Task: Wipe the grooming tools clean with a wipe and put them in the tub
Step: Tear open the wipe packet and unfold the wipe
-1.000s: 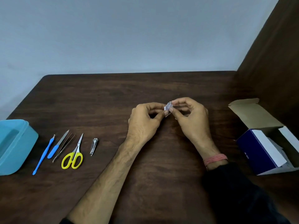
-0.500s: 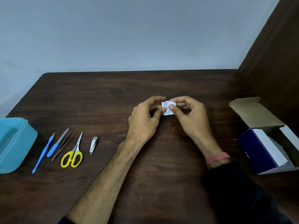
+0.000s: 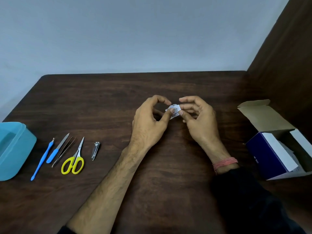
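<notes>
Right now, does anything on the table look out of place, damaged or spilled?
Nothing stands out. The five grooming tools lie in a tidy row beside the blue tub, none in it yet. Both hands, left hand and right hand, pinch a small wipe sachet. The cardboard box simply lies open.

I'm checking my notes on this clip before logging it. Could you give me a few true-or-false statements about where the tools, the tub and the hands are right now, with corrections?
1. Both hands pinch the small white packet. True; left hand, right hand.
2. The yellow scissors already lie in the blue tub. False: they lie on the table, right of the tub.
3. The nail clipper lies right of the scissors. True.
4. The cardboard box is closed. False: its flap stands open.
5. The tweezers are held in the right hand. False: they lie on the table.
</notes>
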Demonstrator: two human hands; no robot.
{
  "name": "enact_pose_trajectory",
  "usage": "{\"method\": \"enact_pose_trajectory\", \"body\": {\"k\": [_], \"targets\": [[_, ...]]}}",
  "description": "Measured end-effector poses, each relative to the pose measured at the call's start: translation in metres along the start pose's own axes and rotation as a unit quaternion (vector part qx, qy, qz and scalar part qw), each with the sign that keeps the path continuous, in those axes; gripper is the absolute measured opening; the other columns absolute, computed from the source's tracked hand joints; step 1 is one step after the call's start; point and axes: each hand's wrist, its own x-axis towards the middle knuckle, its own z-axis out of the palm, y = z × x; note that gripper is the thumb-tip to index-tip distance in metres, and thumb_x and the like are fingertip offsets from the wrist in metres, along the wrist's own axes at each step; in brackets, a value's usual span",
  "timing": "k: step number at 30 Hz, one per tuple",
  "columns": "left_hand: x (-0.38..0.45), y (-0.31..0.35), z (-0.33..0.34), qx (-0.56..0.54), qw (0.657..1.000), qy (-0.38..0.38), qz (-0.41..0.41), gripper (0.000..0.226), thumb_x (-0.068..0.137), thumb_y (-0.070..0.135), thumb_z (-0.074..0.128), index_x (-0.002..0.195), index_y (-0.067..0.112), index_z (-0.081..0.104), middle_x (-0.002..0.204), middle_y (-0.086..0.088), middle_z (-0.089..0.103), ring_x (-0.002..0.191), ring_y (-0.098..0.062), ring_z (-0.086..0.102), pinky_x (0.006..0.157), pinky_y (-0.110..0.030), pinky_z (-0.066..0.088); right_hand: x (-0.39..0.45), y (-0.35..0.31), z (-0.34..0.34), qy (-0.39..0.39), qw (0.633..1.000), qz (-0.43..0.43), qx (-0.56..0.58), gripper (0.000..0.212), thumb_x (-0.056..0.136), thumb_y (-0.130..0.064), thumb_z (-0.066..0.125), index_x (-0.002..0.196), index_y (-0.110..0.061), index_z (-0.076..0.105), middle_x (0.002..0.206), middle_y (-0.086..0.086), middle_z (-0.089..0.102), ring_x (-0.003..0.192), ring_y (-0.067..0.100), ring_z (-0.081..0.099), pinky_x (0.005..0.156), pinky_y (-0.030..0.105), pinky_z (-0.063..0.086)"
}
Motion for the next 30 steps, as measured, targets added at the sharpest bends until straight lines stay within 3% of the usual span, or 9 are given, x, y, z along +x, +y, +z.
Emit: {"method": "enact_pose_trajectory", "body": {"k": [5, 13, 21, 30], "targets": [[-0.003, 0.004, -0.001, 0.067, 0.996, 0.046, 0.034, 0.008, 0.094, 0.046, 0.084, 0.1, 0.043, 0.08, 0.128, 0.025, 0.064, 0.075, -0.004, 0.075, 0.072, -0.04, 0.065, -0.001, -0.003, 0.0, 0.009, 1.0, -0.013, -0.001, 0.033, 0.095, 0.001, 0.08, 0.119, -0.021, 0.075, 0.1, -0.009, 0.083, 0.098, 0.005, 0.079, 0.086, 0.039, 0.066], [-0.004, 0.006, -0.002, 0.091, 0.993, 0.072, 0.036, 0.015, 0.091, 0.05, 0.084, 0.103, 0.044, 0.078, 0.13, 0.027, 0.061, 0.071, -0.002, 0.073, 0.071, -0.039, 0.065, -0.001, -0.004, 0.001, 0.01, 1.0, -0.016, 0.012, 0.033, 0.094, 0.001, 0.081, 0.115, -0.024, 0.076, 0.1, -0.006, 0.083, 0.097, 0.01, 0.08, 0.086, 0.046, 0.067], [-0.006, 0.007, -0.002, 0.103, 0.992, 0.059, 0.045, 0.013, 0.085, 0.052, 0.081, 0.094, 0.043, 0.078, 0.135, 0.028, 0.058, 0.076, -0.003, 0.071, 0.071, -0.04, 0.065, -0.003, -0.006, -0.001, 0.011, 1.0, -0.019, 0.007, 0.029, 0.094, 0.0, 0.081, 0.117, -0.018, 0.076, 0.1, -0.006, 0.083, 0.097, 0.008, 0.08, 0.087, 0.042, 0.067], [-0.004, 0.006, -0.002, 0.085, 0.995, 0.048, 0.021, 0.013, 0.09, 0.053, 0.079, 0.092, 0.04, 0.077, 0.129, 0.027, 0.061, 0.078, -0.003, 0.072, 0.075, -0.042, 0.065, -0.005, -0.012, -0.002, 0.001, 0.999, -0.036, -0.012, 0.025, 0.095, -0.001, 0.08, 0.114, -0.018, 0.078, 0.102, -0.008, 0.083, 0.1, 0.006, 0.079, 0.088, 0.04, 0.067]]}}
